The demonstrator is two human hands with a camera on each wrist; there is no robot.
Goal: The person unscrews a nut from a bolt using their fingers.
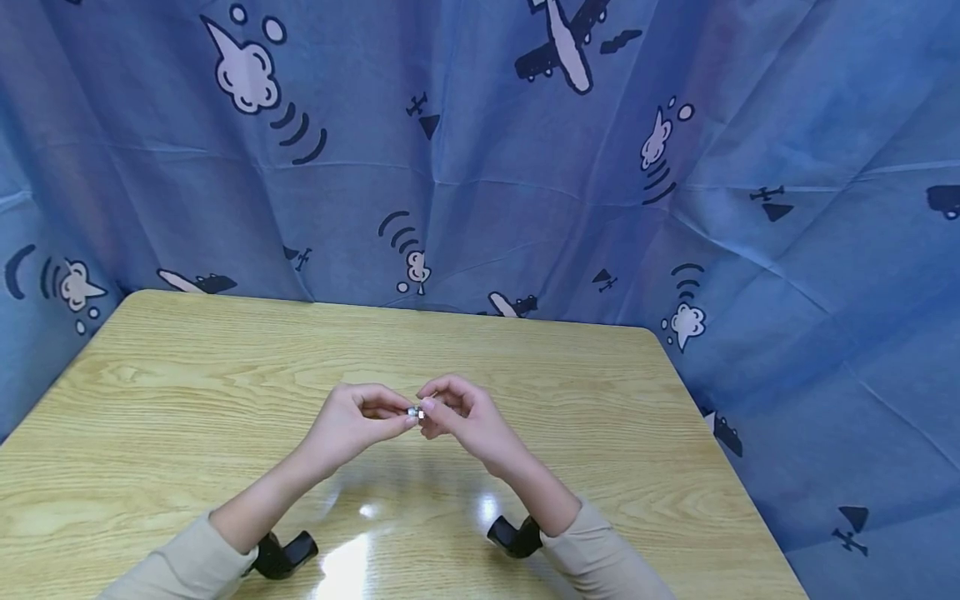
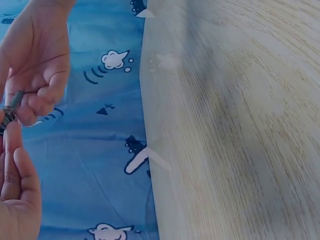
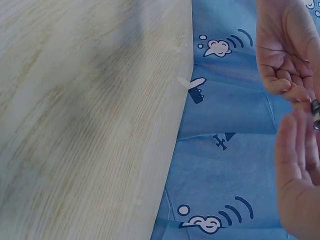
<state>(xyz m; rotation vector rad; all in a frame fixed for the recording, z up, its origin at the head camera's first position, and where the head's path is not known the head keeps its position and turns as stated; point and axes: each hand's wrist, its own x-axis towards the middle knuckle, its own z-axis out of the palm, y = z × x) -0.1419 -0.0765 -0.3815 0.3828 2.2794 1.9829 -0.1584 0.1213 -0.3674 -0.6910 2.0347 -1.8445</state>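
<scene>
A small metal bolt (image 1: 416, 412), with what looks like a nut or washers on it, is held between the two hands above the table. My left hand (image 1: 347, 427) pinches one end between thumb and fingertips. From the other side my right hand (image 1: 474, 423) has its thumb and index finger on the bolt, other fingers curled loosely. In the left wrist view the threaded shank of the bolt (image 2: 17, 99) points up towards the right hand's fingers. Only a sliver of the bolt (image 3: 315, 111) shows at the right wrist view's edge. Fingers hide part of the hardware.
Under the hands lies a light wood-grain table (image 1: 225, 375), with glare near its front edge. A blue curtain (image 1: 480, 167) printed with planes and clouds hangs behind it and along its sides. Black devices (image 1: 285, 557) are strapped to both wrists.
</scene>
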